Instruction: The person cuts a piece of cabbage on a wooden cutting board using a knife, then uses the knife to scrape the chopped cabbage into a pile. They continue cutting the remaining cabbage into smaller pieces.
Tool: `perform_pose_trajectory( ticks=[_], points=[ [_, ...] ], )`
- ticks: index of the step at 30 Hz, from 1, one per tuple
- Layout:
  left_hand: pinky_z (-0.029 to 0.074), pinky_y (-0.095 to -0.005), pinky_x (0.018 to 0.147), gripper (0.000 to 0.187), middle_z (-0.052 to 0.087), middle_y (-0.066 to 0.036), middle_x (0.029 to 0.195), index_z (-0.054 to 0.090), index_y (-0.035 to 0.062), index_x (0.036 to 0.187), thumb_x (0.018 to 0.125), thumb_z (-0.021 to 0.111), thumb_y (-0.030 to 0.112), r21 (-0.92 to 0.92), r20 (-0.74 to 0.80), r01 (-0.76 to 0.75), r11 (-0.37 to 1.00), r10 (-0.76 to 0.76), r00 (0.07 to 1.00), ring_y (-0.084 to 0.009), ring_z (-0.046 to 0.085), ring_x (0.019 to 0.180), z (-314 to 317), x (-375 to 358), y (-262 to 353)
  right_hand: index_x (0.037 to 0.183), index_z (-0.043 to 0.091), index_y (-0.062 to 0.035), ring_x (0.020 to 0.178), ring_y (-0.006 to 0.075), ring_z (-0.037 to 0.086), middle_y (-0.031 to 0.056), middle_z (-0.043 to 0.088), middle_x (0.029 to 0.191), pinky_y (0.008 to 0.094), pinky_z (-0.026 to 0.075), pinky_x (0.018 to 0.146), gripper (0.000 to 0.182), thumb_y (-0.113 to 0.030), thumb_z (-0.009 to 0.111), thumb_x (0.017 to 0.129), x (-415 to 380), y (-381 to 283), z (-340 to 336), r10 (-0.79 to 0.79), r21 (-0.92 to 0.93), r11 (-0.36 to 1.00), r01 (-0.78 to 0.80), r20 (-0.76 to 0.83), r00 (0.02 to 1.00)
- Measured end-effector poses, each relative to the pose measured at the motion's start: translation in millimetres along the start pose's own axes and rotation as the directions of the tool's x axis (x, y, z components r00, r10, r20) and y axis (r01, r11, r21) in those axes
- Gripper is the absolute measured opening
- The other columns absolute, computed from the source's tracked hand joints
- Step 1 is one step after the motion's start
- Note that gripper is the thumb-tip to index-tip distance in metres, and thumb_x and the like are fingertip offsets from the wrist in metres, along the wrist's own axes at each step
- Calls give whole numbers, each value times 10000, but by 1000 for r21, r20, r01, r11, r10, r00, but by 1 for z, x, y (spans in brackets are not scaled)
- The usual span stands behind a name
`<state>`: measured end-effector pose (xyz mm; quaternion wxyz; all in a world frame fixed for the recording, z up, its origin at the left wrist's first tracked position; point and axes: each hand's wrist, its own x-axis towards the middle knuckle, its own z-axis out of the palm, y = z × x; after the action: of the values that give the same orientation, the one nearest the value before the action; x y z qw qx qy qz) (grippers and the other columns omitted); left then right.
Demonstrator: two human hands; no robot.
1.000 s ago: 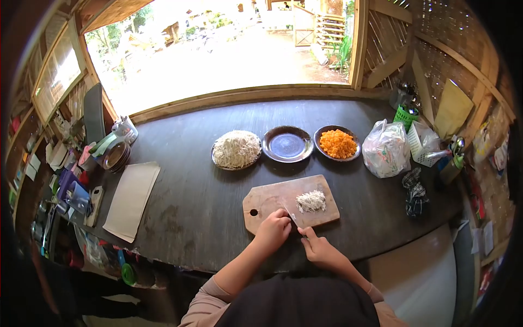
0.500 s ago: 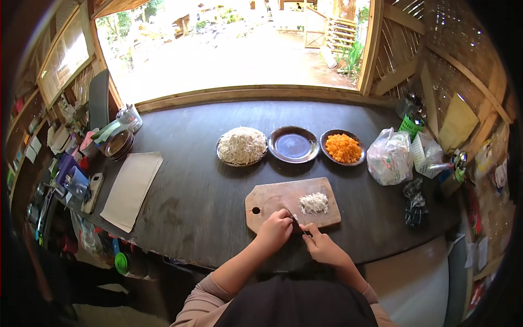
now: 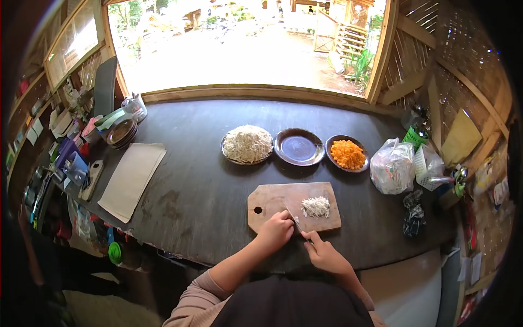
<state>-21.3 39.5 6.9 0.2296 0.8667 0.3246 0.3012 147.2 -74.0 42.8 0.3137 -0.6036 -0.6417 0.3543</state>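
Note:
My left hand (image 3: 276,229) is closed at the lower edge of the wooden cutting board (image 3: 272,197), pinching something small and whitish at its fingertips. My right hand (image 3: 325,252) grips a small knife (image 3: 297,222), whose blade points up and left beside the left fingers. On the board's right side lies a small heap of white shreds (image 3: 316,207). Behind the board stand a plate heaped with pale shreds (image 3: 248,144), an empty dark plate (image 3: 299,147) and a plate of chopped orange pieces (image 3: 348,155).
Paper sheets (image 3: 132,182), stacked brown bowls (image 3: 121,133) and a cup of utensils (image 3: 134,107) are at the left of the dark table (image 3: 190,147). At the right are a plastic bag (image 3: 393,166), a white basket (image 3: 427,168) and a black bag (image 3: 414,213).
The view has shifted slightly. The knife blade now shows more, pointing up past my left fingertips onto the board. Both hands stay close together at the board's lower edge.

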Motion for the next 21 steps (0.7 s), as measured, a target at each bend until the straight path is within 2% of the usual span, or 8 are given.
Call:
perform_pose_trajectory(
  ticks=[4,6,9,15,18,19,21],
  points=[
    [522,-390,801,97,634,-113,983,689,-1,816,810,646,86,-8,-6,-2,1000,2,1000,-308,623,910,1,-1,-2,1264,459,-41,981,513,586,342,606,1099,552,485,800,288,-130,486,991,8,-3,12,21,-21,1000,-22,-35,999],
    [522,-390,803,100,634,-114,980,690,-2,818,811,646,88,-18,-14,-18,1000,18,1000,-308,623,911,3,-1,-3,1264,465,-41,1004,511,579,343,612,1074,550,481,821,298,-145,497,986,14,-12,11,136,2,991,-136,-8,991],
    [521,-392,807,102,635,-116,978,695,-2,823,810,647,87,-29,-31,-34,999,33,999,-307,624,915,3,0,-6,1271,464,-48,957,513,593,341,626,1008,549,485,790,299,-143,490,989,12,0,8,53,17,998,-53,-24,998],
    [520,-390,804,104,638,-108,980,701,1,828,809,649,90,-16,9,-15,1000,15,1000,-301,628,915,1,0,-4,1286,465,-61,831,513,621,336,630,862,531,483,692,311,-147,491,989,8,2,8,46,-52,998,-48,-26,999],
    [521,-389,802,105,639,-103,980,700,1,825,808,651,93,-12,16,-3,1000,3,1000,-299,627,916,1,-1,-3,1268,471,-77,912,488,626,324,639,923,487,494,737,292,-147,504,987,21,1,11,112,-30,993,-113,-5,994],
    [521,-389,801,103,640,-103,980,698,2,821,808,651,93,-19,20,6,1000,-6,1000,-300,626,915,1,-1,-2,1268,471,-77,912,488,626,324,639,923,487,494,737,292,-147,504,987,19,1,10,112,-28,993,-112,-7,994],
    [521,-389,800,102,640,-103,981,696,2,818,808,651,93,-17,18,8,1000,-8,1000,-301,625,914,0,1,-4,1280,468,-65,820,520,615,326,626,846,548,469,676,310,-149,500,983,15,3,5,41,1,999,-41,-1,999]
  ],
)
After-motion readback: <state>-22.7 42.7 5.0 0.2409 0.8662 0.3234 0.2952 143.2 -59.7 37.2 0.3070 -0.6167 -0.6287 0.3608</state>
